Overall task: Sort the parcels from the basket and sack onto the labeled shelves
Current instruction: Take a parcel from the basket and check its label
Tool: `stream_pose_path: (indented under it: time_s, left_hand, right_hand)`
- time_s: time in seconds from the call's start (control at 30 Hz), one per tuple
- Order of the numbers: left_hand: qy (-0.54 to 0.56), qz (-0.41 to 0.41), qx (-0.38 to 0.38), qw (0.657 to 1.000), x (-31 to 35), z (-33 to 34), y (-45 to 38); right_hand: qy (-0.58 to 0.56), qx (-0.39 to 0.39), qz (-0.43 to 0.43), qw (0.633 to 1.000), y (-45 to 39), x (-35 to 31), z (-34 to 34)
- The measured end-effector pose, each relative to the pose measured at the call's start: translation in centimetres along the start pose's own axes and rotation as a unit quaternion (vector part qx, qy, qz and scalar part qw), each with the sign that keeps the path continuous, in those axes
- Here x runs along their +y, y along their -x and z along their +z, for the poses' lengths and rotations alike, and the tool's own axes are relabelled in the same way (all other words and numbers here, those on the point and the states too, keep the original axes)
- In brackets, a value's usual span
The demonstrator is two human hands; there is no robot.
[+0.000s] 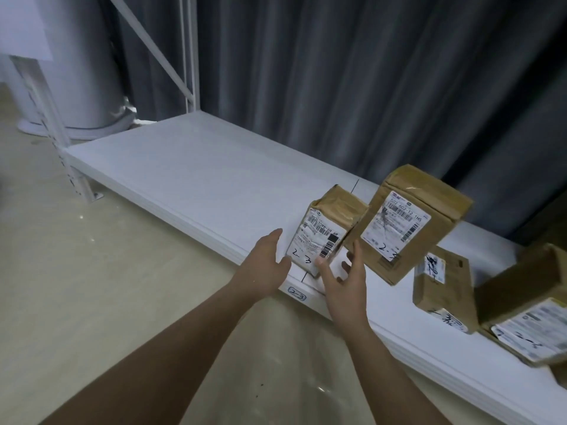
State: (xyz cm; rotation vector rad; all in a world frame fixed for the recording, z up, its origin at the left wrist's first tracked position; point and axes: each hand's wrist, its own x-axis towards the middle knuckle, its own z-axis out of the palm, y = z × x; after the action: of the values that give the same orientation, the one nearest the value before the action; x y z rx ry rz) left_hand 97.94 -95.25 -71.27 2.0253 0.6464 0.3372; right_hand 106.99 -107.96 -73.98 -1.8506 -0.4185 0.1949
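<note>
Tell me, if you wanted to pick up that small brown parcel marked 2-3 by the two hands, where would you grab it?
Probably by its two narrow side faces, coming from the front. The small parcel stands upright at the shelf edge, label facing out, its left side free. The left hand and right hand already flank it, open. The bigger parcel leans close on the right, so that side is tighter.

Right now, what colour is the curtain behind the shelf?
Dark grey curtain, clearest in the head view.

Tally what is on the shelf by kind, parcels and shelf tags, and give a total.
Brown cardboard parcels: 4 (small upright parcel, tilted larger parcel, flat parcel, parcel at the right edge)
Shelf tags reading 2-3: 1 (shelf tag)
Total: 5
</note>
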Motion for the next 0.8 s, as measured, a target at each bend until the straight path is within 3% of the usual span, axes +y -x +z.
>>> stream_pose_path:
  time_s: [0.17,0.37,0.8]
  left_hand:
    - [-0.006,-0.022,-0.014,1.000,0.7,1.6,-1.2]
    - [0.011,0.023,0.024,0.999,1.0,3.0,-3.9]
    - [-0.082,0.035,0.086,0.992,1.2,7.3,-8.5]
  right_hand:
    - [0.003,0.003,0.026,1.000,1.8,0.9,-1.3]
    - [0.015,0.010,0.017,1.000,2.0,1.9,-2.2]
    - [0.055,0.048,0.016,0.997,0.3,2.9,-3.6]
